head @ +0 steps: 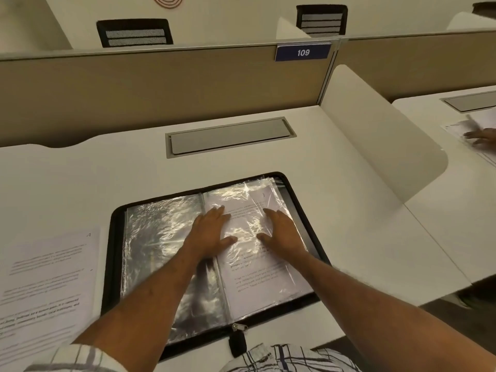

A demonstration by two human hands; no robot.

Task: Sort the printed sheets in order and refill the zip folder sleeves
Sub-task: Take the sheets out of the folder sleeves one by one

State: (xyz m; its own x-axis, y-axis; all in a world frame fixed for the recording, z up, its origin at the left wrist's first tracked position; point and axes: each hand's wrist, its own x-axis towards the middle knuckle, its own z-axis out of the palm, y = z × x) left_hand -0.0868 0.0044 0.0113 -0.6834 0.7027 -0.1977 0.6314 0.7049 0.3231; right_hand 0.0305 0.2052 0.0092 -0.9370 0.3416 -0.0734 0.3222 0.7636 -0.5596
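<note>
The folder point(111, 264) lies open and flat on the desk point(362, 237), its black zip edge framing clear sleeves on both sides of the spine. The right sleeve point(281, 276) holds a printed sheet point(249, 287), its lines of text showing through the crinkled plastic. The left sleeve point(155, 237) gives back only glare over a dark backing, so I cannot tell whether anything is in it. Both hands lie on the right sleeve, palms down, fingers straight and spread, gripping nothing. The left hand point(212, 232) is by the spine and the right hand point(281, 232) nearer the outer edge, with the thumbs pointing toward each other across a small gap. More sleeve edges fan out at the far right corner of the folder. The zip pull point(238, 328) lies at the folder's near edge. Just beside the folder on its left sits a pile point(45, 285) of loose printed pages, face up. Beyond the folder a grey hatch point(230, 136) is set into the desk, and a blue plate point(303, 52) on the partition reads 109. Past the white divider point(375, 135), at the next desk, another person's hand point(480, 135) rests on papers.
</note>
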